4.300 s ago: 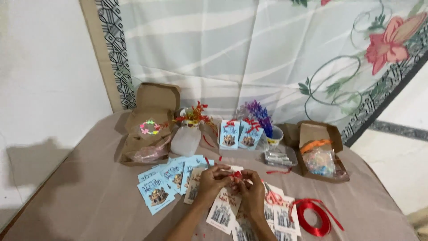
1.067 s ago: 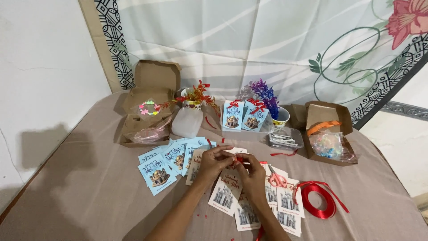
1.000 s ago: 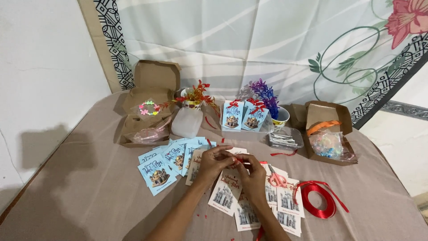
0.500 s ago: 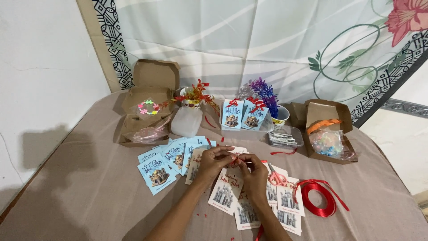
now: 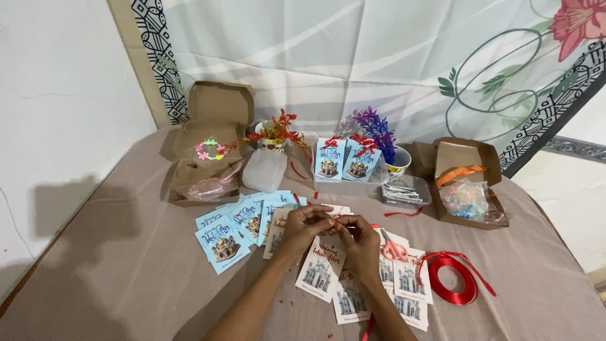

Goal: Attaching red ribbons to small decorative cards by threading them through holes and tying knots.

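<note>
Head view. Left hand (image 5: pixel 305 225) and right hand (image 5: pixel 358 235) meet fingertip to fingertip at centre, above the near part of the tabletop (image 5: pixel 113 278). Both are closed in a pinch on a small red ribbon piece (image 5: pixel 335 219), held between them. It lies at the left hand's right edge and the right hand's left edge, equally near both. Its long axis is too small to tell. White cards (image 5: pixel 322 271) lie directly beneath; the red ribbon roll (image 5: pixel 452 281) sits well right.
</note>
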